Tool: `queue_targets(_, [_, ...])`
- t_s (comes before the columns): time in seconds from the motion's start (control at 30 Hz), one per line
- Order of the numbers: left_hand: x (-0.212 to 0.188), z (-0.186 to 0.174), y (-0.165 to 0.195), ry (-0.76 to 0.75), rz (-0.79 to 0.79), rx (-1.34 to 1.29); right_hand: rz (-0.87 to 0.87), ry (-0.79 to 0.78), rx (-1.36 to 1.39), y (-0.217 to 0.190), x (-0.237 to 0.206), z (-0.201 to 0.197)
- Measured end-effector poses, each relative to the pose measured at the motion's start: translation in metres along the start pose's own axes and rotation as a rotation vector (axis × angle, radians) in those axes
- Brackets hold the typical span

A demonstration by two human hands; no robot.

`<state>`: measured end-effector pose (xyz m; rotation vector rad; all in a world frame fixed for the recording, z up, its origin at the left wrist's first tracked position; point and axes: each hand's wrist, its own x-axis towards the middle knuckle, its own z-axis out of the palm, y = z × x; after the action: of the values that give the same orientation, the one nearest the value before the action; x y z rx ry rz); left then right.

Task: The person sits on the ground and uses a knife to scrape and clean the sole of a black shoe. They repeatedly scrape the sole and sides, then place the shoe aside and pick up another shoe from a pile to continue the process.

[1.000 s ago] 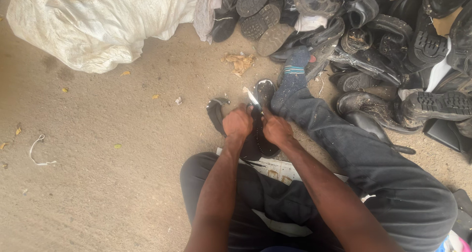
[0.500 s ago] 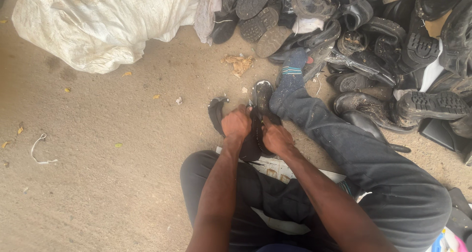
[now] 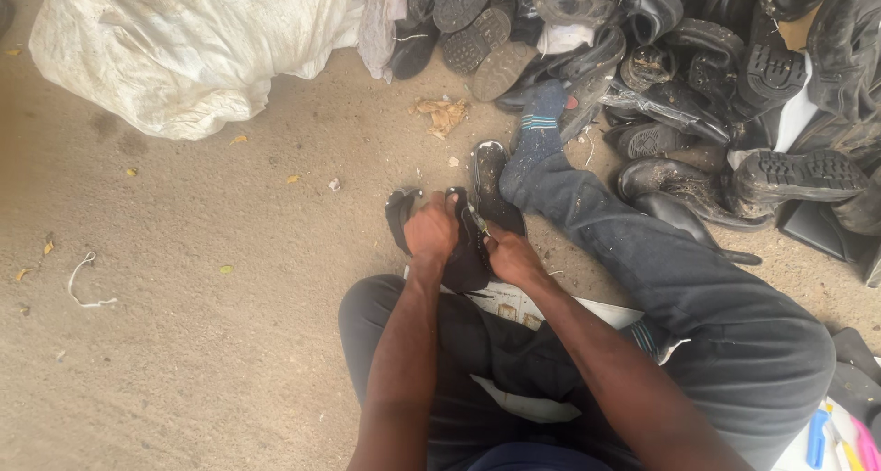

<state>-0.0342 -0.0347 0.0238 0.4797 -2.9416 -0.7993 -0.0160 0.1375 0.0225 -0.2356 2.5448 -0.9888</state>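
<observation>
A person sits on the sandy floor (image 3: 184,361) with one leg stretched out and one leg folded. Both hands meet over a black shoe piece (image 3: 466,251) that rests on the folded leg, just in front of the knees.

The left hand (image 3: 431,232) is curled tight around the top of the black shoe piece and holds it steady. The right hand (image 3: 512,258) is closed too, and it pinches a small thin tool (image 3: 477,221) that pokes up between the two hands. I cannot tell just what kind of tool it is, because it is so small.

It looks like the step in hand is working on the edge of the shoe piece, maybe cutting or poking at it. The left hand does the holding and the right hand does the work.

The next move seems to need a firm hold from the left hand and a slow, careful push from the right, since the tool tip is very close to the left fingers.

Another black shoe (image 3: 491,182) lies just beside the stretched leg. A big pile of old shoes (image 3: 697,76) sits past the foot, and a white sack (image 3: 184,49) lies well apart.
</observation>
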Motion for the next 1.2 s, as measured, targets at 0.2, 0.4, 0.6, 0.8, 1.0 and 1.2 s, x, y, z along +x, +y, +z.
queue_targets(0.2, [-0.011, -0.015, -0.010, 0.138, -0.067, -0.040, 0.052, -0.209, -0.280, -0.005, -0.070, -0.005])
queue_targets(0.4, [-0.032, -0.027, -0.007, 0.210, 0.087, -0.034, 0.020, -0.291, -0.335, -0.016, -0.052, -0.023])
queue_targets(0.6, [-0.073, -0.057, -0.039, 0.524, 0.025, -0.240, 0.092, -0.576, -0.422, 0.019, -0.117, -0.080])
queue_targets(0.8, [-0.094, -0.072, -0.059, 0.757, -0.102, -0.415, 0.119, -0.131, -0.151, 0.053, -0.128, -0.088])
queue_targets(1.0, [-0.018, -0.019, -0.013, 0.602, -0.103, -0.287, 0.458, -0.279, 0.079, 0.070, -0.075, -0.044])
queue_targets(1.2, [-0.030, 0.018, 0.021, -0.094, 0.145, -0.173, 0.055, -0.062, 0.253, 0.101, -0.066, -0.012])
